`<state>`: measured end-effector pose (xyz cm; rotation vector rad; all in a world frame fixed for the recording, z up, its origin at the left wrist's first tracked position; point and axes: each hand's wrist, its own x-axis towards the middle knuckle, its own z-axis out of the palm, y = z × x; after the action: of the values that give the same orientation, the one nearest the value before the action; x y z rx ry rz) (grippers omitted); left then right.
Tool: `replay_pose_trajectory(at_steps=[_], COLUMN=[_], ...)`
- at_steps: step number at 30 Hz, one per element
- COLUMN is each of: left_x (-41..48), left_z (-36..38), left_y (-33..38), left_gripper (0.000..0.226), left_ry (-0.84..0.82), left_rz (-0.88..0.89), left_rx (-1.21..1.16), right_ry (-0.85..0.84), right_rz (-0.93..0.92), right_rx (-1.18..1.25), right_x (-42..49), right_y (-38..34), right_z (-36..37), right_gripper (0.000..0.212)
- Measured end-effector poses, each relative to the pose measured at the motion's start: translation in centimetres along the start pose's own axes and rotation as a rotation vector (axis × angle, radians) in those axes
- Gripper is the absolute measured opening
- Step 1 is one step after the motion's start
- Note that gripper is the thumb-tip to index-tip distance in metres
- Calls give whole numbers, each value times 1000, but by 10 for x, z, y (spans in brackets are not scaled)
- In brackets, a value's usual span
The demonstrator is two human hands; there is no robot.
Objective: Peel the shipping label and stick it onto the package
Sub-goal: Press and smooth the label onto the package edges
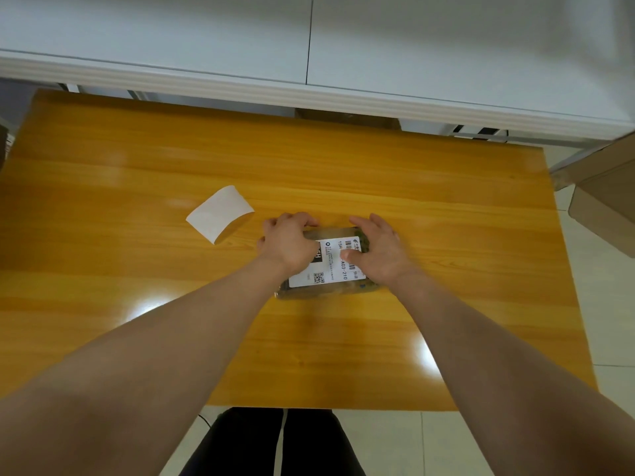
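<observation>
A small package (pixel 330 293) in clear wrap lies on the wooden table (pixel 446 235), a little right of centre. A white shipping label (pixel 326 273) with barcodes and a QR code lies flat on its top. My left hand (pixel 288 242) rests on the package's left part, fingers curled over its far edge. My right hand (pixel 381 249) covers the right part, thumb pressed on the label. A curled white backing paper (pixel 220 214) lies on the table to the left, apart from both hands.
A white cabinet or counter edge (pixel 309 94) runs along the far side of the table. Cardboard boxes (pixel 604 207) stand off the table's right edge. Tiled floor shows to the right and below, and my legs are under the near edge.
</observation>
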<state>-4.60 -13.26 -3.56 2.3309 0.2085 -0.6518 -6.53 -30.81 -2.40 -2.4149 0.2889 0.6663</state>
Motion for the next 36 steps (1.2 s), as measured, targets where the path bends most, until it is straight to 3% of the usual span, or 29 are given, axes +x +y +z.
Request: replay_pose_trajectory(at_steps=[3, 6, 17, 25, 36], left_x=[-9, -10, -7, -4, 0], left_z=[1, 7, 7, 11, 13], left_y=[15, 15, 16, 16, 18], left_gripper=[63, 68, 47, 39, 30], left_ry=[-85, -94, -37, 5, 34], left_rz=[35, 7, -93, -116, -155], left_rx=[165, 191, 25, -43, -61], right_ry=[-15, -8, 71, 126, 168], right_rz=[-11, -17, 13, 133, 184], right_rx=[3, 27, 116, 355, 453], right_x=[0, 0, 11, 27, 47], right_y=[-1, -1, -1, -2, 8], right_z=[4, 7, 12, 24, 40], right_gripper=[77, 78, 60, 37, 31])
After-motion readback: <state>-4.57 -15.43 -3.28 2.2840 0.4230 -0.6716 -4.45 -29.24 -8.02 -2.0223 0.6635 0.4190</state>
